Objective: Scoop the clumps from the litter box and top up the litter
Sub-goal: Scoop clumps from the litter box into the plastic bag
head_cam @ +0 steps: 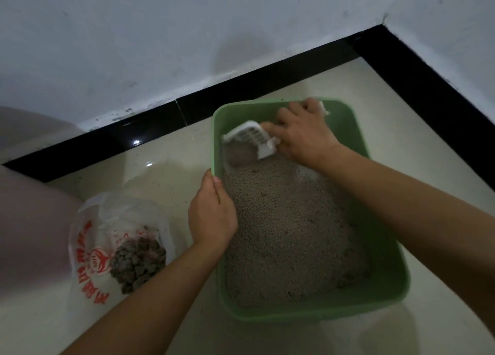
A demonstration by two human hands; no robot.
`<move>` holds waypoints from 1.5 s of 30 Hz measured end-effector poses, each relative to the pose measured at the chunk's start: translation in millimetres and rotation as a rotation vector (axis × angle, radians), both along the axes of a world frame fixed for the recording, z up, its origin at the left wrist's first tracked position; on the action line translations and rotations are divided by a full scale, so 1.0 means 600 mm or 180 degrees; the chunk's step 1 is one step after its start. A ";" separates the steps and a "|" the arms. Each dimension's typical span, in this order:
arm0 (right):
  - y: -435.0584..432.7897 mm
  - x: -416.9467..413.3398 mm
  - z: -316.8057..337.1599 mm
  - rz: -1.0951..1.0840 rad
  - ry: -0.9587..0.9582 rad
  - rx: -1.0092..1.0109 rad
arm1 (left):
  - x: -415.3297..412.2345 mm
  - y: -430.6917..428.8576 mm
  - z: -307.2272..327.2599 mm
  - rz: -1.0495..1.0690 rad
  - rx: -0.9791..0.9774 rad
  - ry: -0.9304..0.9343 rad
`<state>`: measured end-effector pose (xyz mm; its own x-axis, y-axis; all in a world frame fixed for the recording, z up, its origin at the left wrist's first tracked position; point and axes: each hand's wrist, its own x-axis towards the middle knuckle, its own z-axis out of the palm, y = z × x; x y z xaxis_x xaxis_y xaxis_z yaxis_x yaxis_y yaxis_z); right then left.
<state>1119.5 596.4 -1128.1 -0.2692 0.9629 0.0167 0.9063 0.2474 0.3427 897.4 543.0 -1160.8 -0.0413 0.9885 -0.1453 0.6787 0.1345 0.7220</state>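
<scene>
A green litter box (385, 282) stands on the tiled floor, filled with grey litter (289, 237). My left hand (213, 215) grips the box's left rim. My right hand (302, 132) holds a white slotted scoop (250, 135) by its handle at the far end of the box, the scoop's head pointing left and resting low over the litter in the far left corner. A clear plastic bag with red print (91, 250) lies open on the floor left of the box, with a heap of dark clumps (136, 263) inside.
The box sits near a room corner, where grey walls (187, 33) meet a black skirting (417, 76). A pale, blurred shape (29, 215) fills the left edge beside the bag. Glossy cream floor tile (166, 172) shows between bag and box.
</scene>
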 end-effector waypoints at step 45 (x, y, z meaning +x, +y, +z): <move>-0.105 0.014 -0.006 0.0496 0.0601 -0.2233 | 0.000 0.001 -0.002 0.0037 0.0089 -0.0047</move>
<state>1128.2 533.6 -1131.9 -0.4570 0.7153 -0.5287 0.8707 0.4813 -0.1013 897.7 543.4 -1161.8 -0.0509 0.9917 -0.1184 0.6665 0.1220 0.7355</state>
